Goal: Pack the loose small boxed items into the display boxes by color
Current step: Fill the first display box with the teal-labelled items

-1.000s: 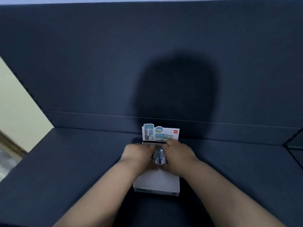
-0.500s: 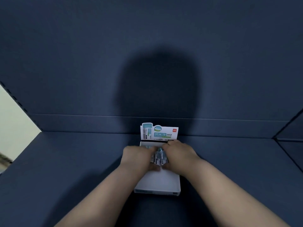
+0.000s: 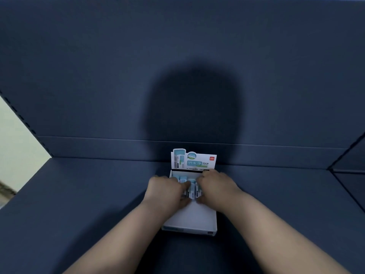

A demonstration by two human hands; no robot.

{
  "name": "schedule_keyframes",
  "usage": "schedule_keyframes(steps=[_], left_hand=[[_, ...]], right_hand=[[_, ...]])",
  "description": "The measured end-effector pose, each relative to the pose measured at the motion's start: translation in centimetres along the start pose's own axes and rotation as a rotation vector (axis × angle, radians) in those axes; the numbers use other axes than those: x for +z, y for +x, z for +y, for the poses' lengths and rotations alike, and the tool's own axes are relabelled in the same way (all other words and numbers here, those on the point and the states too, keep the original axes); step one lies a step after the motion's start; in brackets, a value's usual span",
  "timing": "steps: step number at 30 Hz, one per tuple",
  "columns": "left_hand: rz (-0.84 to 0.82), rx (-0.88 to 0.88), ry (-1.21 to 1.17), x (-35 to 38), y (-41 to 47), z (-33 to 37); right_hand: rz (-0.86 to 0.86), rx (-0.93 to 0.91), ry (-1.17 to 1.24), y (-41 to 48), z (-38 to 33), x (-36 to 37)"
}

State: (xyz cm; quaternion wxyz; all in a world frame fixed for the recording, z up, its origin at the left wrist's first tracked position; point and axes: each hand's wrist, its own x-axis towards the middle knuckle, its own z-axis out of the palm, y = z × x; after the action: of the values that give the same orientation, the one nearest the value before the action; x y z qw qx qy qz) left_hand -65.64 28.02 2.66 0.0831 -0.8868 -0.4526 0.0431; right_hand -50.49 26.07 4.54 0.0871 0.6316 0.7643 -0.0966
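My left hand and my right hand are both closed on a bunch of small boxes, light blue and white. Fingers are on the far side and thumbs on the near side, so each grip pinches the bunch from its own side. The bunch stands inside the white display box, in its far half, just in front of the upright header card. The near half of the box shows only bare floor. The display box lies on a dark blue shelf, close to the back panel.

I judge that I am now seating the blue ones in their row. The next move calls for a gentle push toward the far wall with the boxes kept upright, then loosening both grips without tipping them
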Motion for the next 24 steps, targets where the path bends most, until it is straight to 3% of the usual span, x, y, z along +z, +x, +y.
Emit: schedule_keyframes(steps=[24], left_hand=[[-0.039,-0.052,0.082,0.87,0.53,0.48]], right_hand=[[0.083,-0.025,0.01,-0.12,0.02,0.81]])
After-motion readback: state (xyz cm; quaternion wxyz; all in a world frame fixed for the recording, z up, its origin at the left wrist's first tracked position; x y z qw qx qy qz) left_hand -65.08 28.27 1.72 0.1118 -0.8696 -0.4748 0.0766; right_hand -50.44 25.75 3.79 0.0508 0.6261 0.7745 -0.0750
